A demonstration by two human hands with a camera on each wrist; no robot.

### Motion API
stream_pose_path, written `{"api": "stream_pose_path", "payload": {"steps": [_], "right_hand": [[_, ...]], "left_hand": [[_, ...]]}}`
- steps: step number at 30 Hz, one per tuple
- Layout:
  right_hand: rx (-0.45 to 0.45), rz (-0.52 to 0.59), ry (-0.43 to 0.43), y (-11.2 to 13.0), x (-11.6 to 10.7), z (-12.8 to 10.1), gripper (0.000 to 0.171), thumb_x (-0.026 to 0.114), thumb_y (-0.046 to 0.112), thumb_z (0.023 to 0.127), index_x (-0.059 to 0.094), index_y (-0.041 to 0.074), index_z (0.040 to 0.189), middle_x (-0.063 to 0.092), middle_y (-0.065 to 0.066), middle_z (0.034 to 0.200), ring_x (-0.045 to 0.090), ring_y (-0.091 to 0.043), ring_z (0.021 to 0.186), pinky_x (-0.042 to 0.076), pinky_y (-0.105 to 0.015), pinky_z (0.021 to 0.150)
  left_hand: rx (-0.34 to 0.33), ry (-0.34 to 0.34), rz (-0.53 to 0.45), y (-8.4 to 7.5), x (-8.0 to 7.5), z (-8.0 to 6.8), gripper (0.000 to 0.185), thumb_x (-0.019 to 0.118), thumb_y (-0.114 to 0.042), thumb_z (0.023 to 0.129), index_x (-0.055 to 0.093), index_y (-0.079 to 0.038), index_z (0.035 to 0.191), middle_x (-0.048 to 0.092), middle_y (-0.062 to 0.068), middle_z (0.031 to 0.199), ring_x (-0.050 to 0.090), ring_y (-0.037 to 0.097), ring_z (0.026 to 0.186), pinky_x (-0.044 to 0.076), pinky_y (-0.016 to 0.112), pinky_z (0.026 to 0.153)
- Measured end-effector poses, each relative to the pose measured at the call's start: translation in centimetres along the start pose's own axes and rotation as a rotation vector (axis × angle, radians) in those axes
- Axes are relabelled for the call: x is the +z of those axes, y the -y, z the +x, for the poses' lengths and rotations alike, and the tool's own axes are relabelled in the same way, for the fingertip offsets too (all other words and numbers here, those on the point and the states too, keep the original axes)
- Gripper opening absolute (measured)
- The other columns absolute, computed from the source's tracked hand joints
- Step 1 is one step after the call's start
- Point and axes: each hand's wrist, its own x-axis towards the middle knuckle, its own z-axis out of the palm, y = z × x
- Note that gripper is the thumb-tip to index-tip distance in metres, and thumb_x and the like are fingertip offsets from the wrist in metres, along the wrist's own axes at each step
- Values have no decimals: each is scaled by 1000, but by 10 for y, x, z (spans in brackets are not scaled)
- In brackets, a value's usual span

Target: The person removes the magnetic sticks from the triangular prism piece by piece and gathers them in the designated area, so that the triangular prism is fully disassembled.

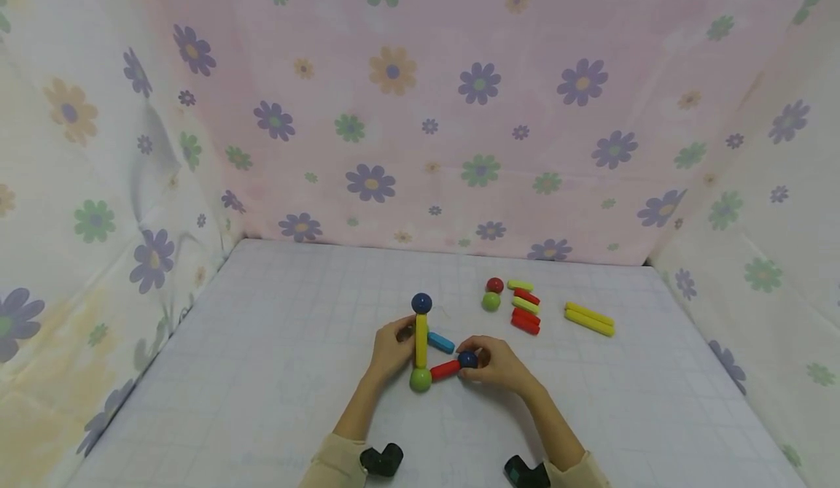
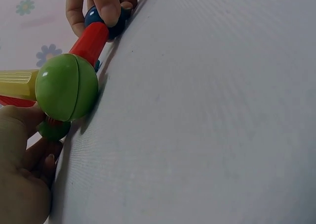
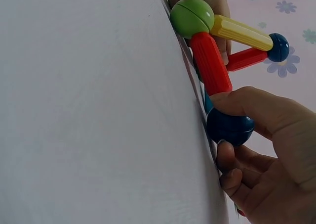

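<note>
The right hand [image 1: 496, 362] pinched the blue ball [image 1: 467, 359] at the red stick's [image 1: 445, 370] end. The stick ran left to the green ball [image 1: 420, 379], by the left hand [image 1: 391, 347] holding the yellow stick [image 1: 421, 340].

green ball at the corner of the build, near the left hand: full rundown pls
The green ball is glossy, smooth, likely painted wood, with a seam line round its middle. It rests on the white table at the near corner of the build. A yellow stick and a red stick join it. The left hand sits beside it.
</note>
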Motion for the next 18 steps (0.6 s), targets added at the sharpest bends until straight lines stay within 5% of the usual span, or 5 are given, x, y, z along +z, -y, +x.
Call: {"api": "stream_pose_path", "payload": {"steps": [8, 18], "right_hand": [[45, -26, -94, -1, 2, 1, 31, 75, 17, 79, 64, 6, 106, 61, -2, 91, 52, -14, 71, 48, -21, 63], [89, -40, -208, -1, 6, 4, 31, 76, 18, 77, 65, 6, 104, 63, -3, 93, 53, -15, 74, 48, -21, 65]], "left_hand": [[72, -61, -73, -1, -1, -3, 34, 54, -7, 93, 55, 3, 126, 65, 16, 113, 62, 26, 96, 50, 29, 82], [-45, -34, -196, -8, -4, -8, 36, 62, -27, 90, 59, -2, 117, 67, 11, 106, 61, 21, 92, 48, 29, 80]]}}
